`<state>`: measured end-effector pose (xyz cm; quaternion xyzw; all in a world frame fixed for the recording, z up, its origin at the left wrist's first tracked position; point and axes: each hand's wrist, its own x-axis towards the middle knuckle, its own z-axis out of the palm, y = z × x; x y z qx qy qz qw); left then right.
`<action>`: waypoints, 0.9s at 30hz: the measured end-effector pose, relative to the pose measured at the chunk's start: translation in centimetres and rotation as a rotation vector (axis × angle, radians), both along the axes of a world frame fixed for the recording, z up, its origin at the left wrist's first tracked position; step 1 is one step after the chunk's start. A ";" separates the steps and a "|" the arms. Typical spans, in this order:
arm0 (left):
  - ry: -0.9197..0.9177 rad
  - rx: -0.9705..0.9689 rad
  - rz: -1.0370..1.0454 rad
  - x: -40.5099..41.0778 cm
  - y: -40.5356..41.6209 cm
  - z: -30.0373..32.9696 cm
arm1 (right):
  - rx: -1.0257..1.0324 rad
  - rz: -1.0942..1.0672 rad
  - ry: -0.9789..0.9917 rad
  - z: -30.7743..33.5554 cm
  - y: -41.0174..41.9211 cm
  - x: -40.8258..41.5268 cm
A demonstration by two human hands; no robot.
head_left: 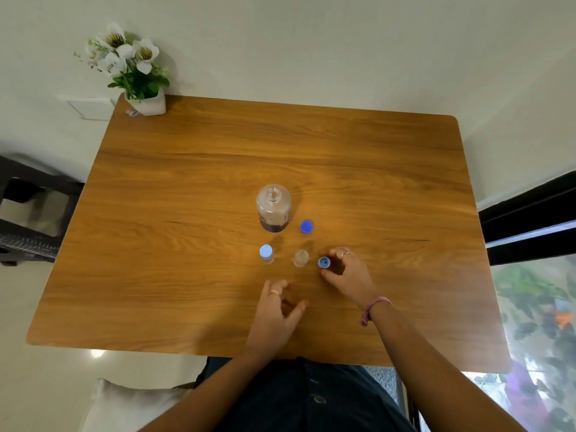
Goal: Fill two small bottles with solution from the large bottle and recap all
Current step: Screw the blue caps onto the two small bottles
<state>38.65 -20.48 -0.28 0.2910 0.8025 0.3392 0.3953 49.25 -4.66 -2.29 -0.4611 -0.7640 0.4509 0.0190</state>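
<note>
- Blue plastic, ridged, hollow side up: that small screw cap (pixel 324 262) sits at the fingertips of the right hand (pixel 349 272), thumb and forefinger curled round it in a light pinch, down at the table.
- Left hand (pixel 276 310) hovers loosely spread over the wood, fingers half curled, nothing in it.
- Just left of the cap stands the small clear uncapped bottle (pixel 301 258), mouth open; whether it holds liquid I cannot tell.
- Further left, the second small clear bottle with a pale blue cap (pixel 266 254) is shut.
- Behind them, the large clear plastic bottle (pixel 273 207) stands open, dark solution low in its base; its darker blue cap (pixel 306 227) lies beside it on the wooden table (pixel 187 198).
- Judgement: that little open bottle looks light and tippy, so steady its body with the free hand while the cap goes on; the big one is best gripped round the middle, thin-walled, likely to flex if squeezed.
</note>
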 end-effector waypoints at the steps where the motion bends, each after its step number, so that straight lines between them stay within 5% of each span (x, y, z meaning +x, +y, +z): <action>1: 0.010 0.013 0.009 0.5 0.5 0.2 | 0.005 0.000 0.004 0.0 0.0 0.1; 15: 0.070 0.031 0.212 0.9 6.1 -1.6 | 0.007 -0.022 0.067 0.0 0.6 1.6; 27: 0.105 0.065 0.163 0.5 6.5 -0.7 | -0.079 -0.105 0.181 1.1 1.8 2.2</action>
